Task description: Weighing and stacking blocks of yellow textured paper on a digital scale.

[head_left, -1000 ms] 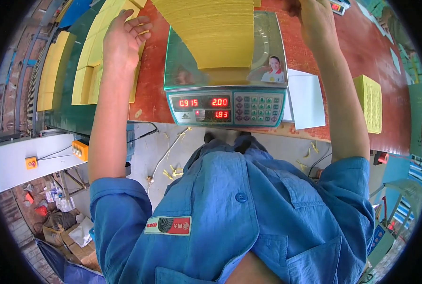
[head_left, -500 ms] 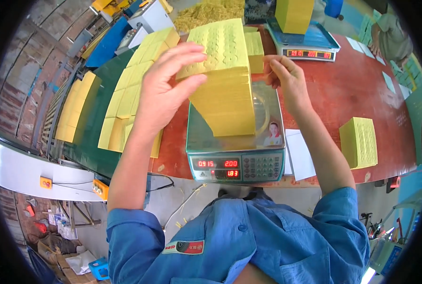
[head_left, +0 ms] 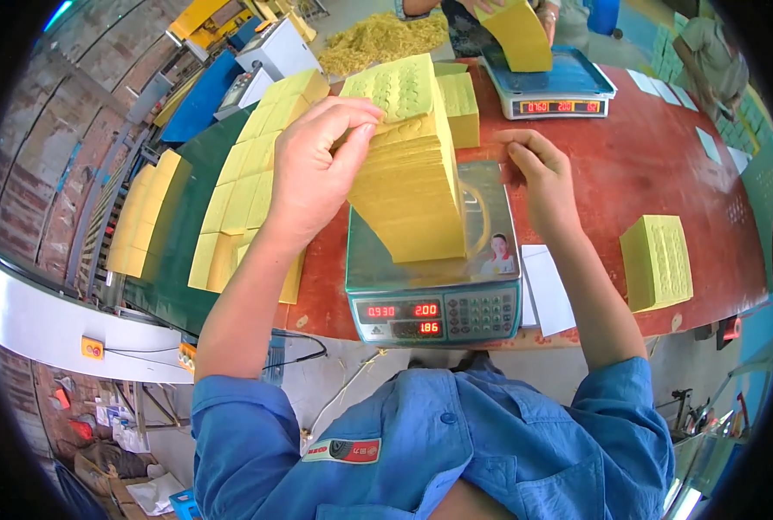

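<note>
A tall stack of yellow paper [head_left: 408, 204] with rows of scalloped cuts on its top stands on a digital scale [head_left: 378, 251]. My left hand [head_left: 321, 165] is at the stack's upper left corner, thumb and forefinger pinched on the edge of its top sheets. Those upper sheets look loosened and uneven, while the lower part is tight. To the right of the stack, apart from it, my right hand [head_left: 538, 173] hangs in the air. Its fingers are loosely bent, with the forefinger stretched out and nothing visible in them. Red digits glow on the scale's front panel.
More yellow stacks stand on the left [head_left: 252, 173], behind the scale [head_left: 460, 108] and at the right [head_left: 655, 260]. White paper [head_left: 549, 286] lies beside the scale. Across the red table [head_left: 594, 191], a co-worker's hands hold a yellow stack [head_left: 521, 39] over a second scale [head_left: 568, 74].
My left hand has closed from a spread grip to a pinch on the top sheets. My right forefinger has straightened. The scale's digits have changed. A co-worker's hands have come onto the far stack, now tilted.
</note>
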